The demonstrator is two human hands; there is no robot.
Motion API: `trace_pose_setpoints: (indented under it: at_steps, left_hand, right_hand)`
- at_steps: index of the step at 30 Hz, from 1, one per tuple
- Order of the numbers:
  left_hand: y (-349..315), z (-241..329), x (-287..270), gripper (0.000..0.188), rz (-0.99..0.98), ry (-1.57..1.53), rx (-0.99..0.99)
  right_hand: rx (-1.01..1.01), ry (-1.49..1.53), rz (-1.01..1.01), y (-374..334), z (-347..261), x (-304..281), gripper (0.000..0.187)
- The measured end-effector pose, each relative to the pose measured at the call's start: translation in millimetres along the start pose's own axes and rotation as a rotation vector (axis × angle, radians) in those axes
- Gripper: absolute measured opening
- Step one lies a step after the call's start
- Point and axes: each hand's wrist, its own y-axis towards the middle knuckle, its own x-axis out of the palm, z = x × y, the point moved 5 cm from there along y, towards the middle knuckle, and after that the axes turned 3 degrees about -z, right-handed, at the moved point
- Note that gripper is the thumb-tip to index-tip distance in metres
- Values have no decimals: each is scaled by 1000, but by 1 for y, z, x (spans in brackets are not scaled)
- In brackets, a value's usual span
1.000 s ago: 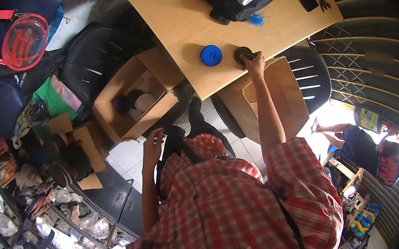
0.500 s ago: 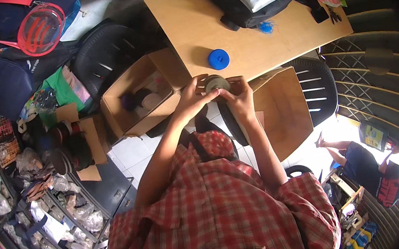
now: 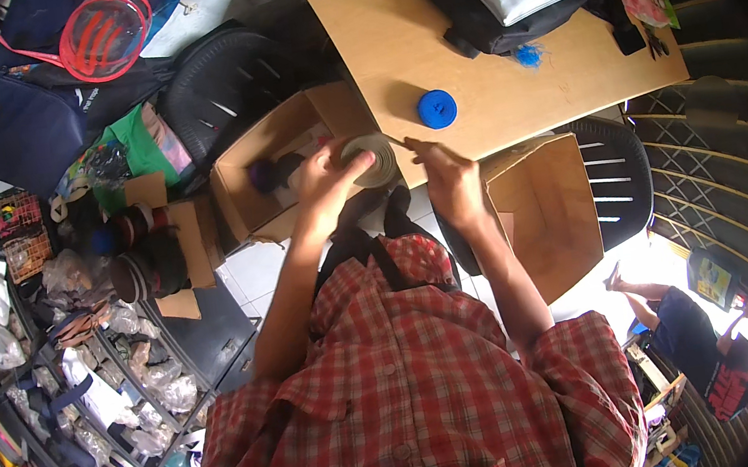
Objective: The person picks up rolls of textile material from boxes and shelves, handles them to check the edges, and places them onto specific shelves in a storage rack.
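My left hand (image 3: pixel 324 188) grips a rolled-up coil of greyish-olive strap (image 3: pixel 374 161), thumb across its flat face. The coil is held in the air near the table's front left corner. To its right, my right hand (image 3: pixel 452 185) is closed, with its fingertips pinched at a thin dark strip that runs toward the coil; it looks like the strap's free end. Beyond my hands, a blue coil of strap (image 3: pixel 437 109) lies flat on the wooden table (image 3: pixel 490 116).
An open cardboard box (image 3: pixel 244 161) with dark and pale rolls inside stands left of my hands. Another open box (image 3: pixel 550 221) rests on a black chair (image 3: pixel 614 176) at right. Shelves with bagged goods (image 3: pixel 140 383) line the left. Another person (image 3: pixel 685 335) is at far right.
Both hands were together around the coil; now my right hand has drawn away to the right, pinching the thin strip. My left hand keeps the coil, its flat face now more visible.
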Motion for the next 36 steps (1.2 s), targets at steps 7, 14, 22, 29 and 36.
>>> trace_pose_setpoints:
  at_steps: [7,14,22,29,36]
  left_hand:
    - [-2,-35,16,35,395,-226,30]
    - [0,-36,13,25,297,-65,-102]
    - [0,-59,18,32,438,-162,-182]
    - [8,-95,28,39,180,-221,-211]
    - [-17,-85,15,43,-5,-36,-243]
  right_hand:
    - [288,247,171,-7,-16,44,35]
    - [444,537,116,-18,39,50,42]
    - [288,168,112,-14,16,52,65]
    - [154,-142,93,-10,59,49,71]
    - [129,-320,310,4,154,35,77]
